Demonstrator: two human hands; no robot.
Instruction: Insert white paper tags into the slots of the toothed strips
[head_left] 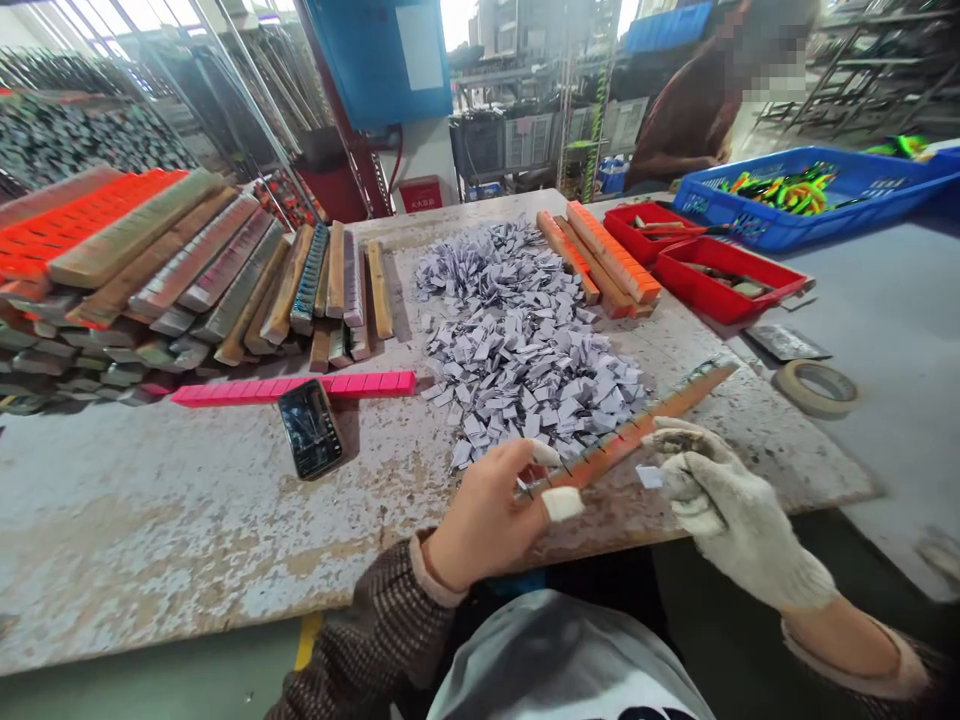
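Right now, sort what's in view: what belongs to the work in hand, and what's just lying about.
Belongs, judging by the hands:
- brown bar, held by the left hand
- white piece at the gloved right hand's fingertips
- pile of similar white pieces

Probably just lying about:
- phone
- tape roll
- blue crate

Windows (105, 18) glare brightly along the top; edges stretch.

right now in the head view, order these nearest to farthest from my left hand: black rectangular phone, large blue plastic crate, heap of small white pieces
1. Heap of small white pieces: just beyond your left hand.
2. Black rectangular phone: off to its left.
3. Large blue plastic crate: far back, on the right.
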